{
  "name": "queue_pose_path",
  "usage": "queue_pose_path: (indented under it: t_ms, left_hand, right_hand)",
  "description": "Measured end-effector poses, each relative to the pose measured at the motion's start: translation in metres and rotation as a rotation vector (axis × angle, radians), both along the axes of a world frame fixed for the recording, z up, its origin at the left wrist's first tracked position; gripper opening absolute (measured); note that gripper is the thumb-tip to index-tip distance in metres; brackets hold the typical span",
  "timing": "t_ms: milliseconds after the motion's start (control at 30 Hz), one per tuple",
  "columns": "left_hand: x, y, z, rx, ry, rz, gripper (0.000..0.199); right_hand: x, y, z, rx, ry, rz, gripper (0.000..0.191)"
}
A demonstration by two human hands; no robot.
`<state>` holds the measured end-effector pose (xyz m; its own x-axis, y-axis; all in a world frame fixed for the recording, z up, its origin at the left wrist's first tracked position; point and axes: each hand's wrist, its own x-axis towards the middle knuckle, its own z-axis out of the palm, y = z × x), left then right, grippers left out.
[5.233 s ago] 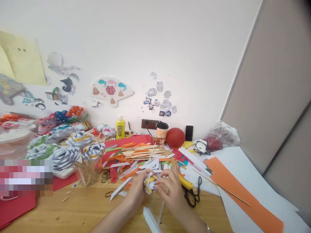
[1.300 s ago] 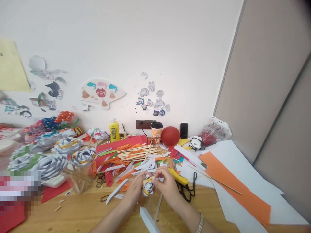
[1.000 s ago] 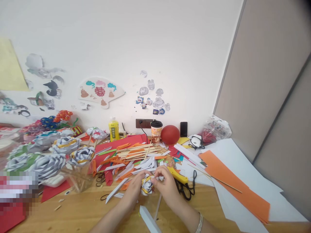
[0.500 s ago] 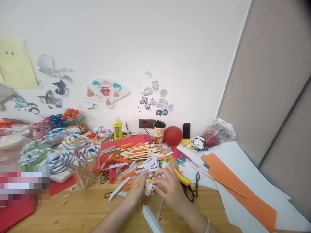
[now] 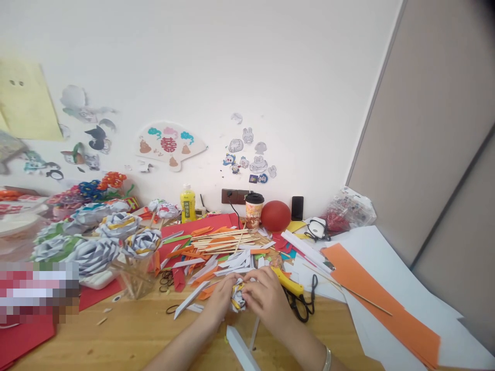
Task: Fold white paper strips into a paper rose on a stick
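A small white and yellow paper flower (image 5: pixel 238 299) sits between my two hands, low over the front of the table. My left hand (image 5: pixel 219 299) has its fingers curled around the flower's left side. From the right, my right hand (image 5: pixel 266 294) pinches at the flower's edge with thumb and fingers. Part of the flower is hidden by the fingers. A thin white stick (image 5: pixel 254 332) shows below the flower; I cannot tell whether it is joined to it. Beside it lies a folded white paper strip (image 5: pixel 240 349).
Wooden sticks (image 5: pixel 222 241) and folded paper strips (image 5: pixel 235 262) are heaped behind my hands. A yellow glue gun (image 5: pixel 290 282) with a black cord lies right. Finished paper flowers (image 5: pixel 95 255) stand left, near a clear box (image 5: pixel 135 281). A cup (image 5: pixel 253 211) and red balloon (image 5: pixel 276 216) stand behind.
My right hand has shifted slightly left, its fingers drawn closer together over the flower. My left hand stays almost in place.
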<state>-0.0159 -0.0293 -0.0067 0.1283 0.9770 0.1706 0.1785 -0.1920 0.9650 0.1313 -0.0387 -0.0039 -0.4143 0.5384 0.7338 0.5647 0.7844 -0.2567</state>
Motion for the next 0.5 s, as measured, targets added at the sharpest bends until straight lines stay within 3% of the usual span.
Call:
queue_pose_path:
  t_ms: [233, 500]
  left_hand:
    - [0.0013, 0.0035, -0.0047, 0.003, -0.013, 0.022, 0.019]
    - [-0.0001, 0.0045, -0.0080, -0.011, 0.004, 0.051, 0.023]
  right_hand:
    - [-0.0011, 0.0056, -0.0052, 0.238, -0.147, -0.045, 0.017]
    - [-0.0021, 0.0061, -0.0082, 0.354, -0.239, -0.115, 0.018]
